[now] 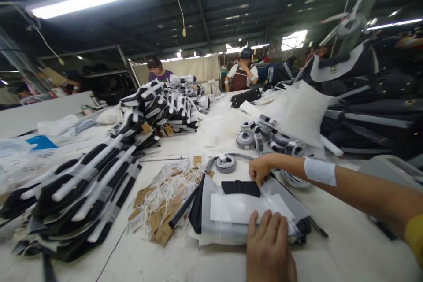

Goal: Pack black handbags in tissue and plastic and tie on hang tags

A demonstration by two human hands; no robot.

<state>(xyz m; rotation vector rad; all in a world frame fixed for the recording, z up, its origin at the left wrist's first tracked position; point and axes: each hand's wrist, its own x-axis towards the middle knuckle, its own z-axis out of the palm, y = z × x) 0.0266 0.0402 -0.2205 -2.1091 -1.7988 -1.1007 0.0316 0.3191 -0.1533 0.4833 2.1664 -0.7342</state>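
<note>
Two hands on a clear bag (231, 229), near centre. Left hand (268, 246), wrist cut off, lies flat and open. Right hand (260, 169) pinches the black piece (240, 188), fingertips hidden. White sheet (238, 209) inside.

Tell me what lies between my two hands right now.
Head view: between the left hand and the right hand lies a clear bag, with a black piece and a white sheet showing on it.
</note>
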